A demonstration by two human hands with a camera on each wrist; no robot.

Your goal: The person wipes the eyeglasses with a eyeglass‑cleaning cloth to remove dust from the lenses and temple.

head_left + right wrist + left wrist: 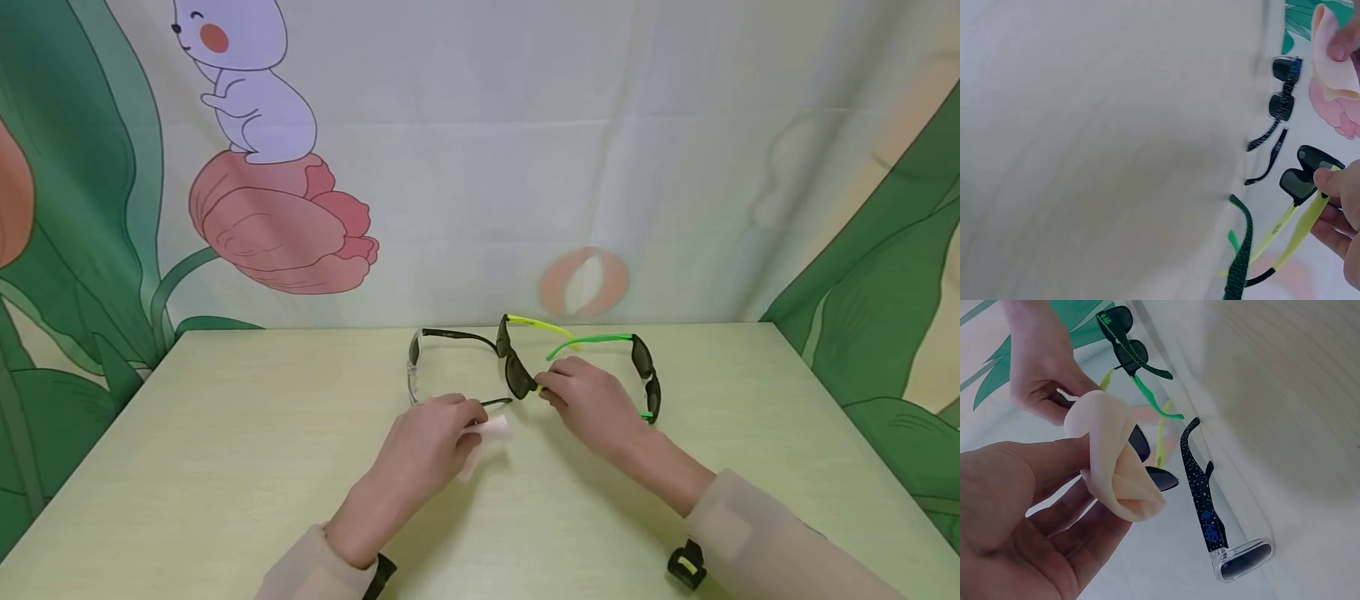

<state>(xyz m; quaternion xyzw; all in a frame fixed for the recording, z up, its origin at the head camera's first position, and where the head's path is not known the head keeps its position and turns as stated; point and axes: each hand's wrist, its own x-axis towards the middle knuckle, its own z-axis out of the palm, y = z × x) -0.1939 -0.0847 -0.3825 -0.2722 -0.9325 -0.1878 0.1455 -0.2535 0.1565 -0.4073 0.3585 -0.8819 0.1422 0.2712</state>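
A: Item one?
B: Cloth (pixel 491 428), lower centre of the head view; pinched between thumb and fingers of the left hand (pixel 429 442).
A: Item two?
B: Yellow sunglasses (pixel 518 376), just right of centre; temple pinched by the right hand (pixel 596 408).
A: Remainder?
B: Clear glasses (pixel 1244 562), left of centre; green sunglasses (pixel 642 357), right; table (pixel 225 450) beneath.

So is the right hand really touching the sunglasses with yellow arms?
Touching: the right wrist view shows the right hand pinching the yellow-armed sunglasses between thumb and fingers.
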